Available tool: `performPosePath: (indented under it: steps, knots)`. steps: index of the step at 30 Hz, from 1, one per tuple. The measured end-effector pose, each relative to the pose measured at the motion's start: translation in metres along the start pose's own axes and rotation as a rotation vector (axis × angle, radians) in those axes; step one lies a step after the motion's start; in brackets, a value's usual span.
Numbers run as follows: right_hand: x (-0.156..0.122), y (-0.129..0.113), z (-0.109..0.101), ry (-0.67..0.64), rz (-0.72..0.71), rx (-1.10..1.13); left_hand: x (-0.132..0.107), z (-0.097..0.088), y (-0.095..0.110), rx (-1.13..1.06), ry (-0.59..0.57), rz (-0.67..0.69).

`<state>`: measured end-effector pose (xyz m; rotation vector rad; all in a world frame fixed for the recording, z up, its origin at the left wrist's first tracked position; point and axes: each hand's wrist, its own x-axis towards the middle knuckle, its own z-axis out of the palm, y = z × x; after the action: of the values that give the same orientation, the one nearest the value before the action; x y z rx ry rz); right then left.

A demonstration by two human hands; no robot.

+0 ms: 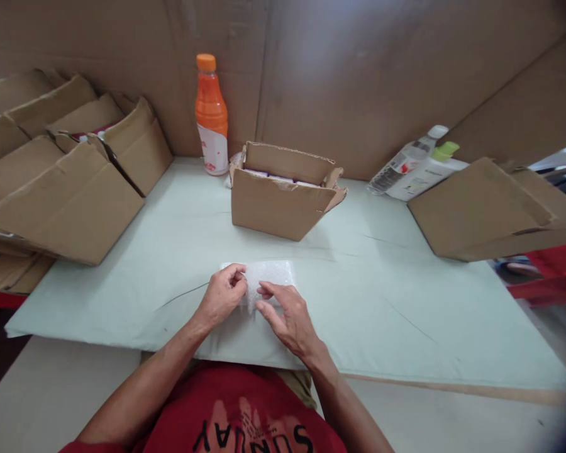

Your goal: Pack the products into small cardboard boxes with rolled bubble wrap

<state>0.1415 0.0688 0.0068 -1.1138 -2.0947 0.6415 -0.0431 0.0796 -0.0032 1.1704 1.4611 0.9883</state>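
A small sheet or bag of clear bubble wrap [274,274] lies on the pale green table cover [368,302] near its front edge. At its left side, my left hand [222,296] pinches the wrap between thumb and fingers. My right hand [290,318] hovers over the right part of the wrap, thumb and fingers apart, with nothing visible in it. Whether anything lies inside the wrap I cannot tell. Just beyond my hands stands an open cardboard box [276,204] with several flat white and purple items upright in it.
Open cardboard boxes [75,201] crowd the left side. Behind stands an orange-capped drink bottle [211,119]. To the right, a clear water bottle [403,162] and a white bottle with a green cap [427,176] lean near another cardboard box [476,211]. Cardboard walls [358,82] rise behind.
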Motion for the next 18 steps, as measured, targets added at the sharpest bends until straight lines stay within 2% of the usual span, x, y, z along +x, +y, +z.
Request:
performPosePath:
  steps: [6,12,16,18]
  knots:
    - [0.002,0.019,-0.004,-0.016,0.121,-0.015,0.007,-0.008,-0.01,0.032,-0.002,-0.042]
    - [0.003,0.015,0.001,0.01,0.137,0.047,0.004,-0.007,0.0,0.451,0.004,0.018]
    - [0.008,0.01,-0.005,0.057,0.157,0.068,0.005,-0.02,0.005,0.642,0.016,-0.004]
    - [0.011,0.015,-0.003,0.035,0.195,0.064,0.008,-0.026,0.005,0.77,0.017,-0.041]
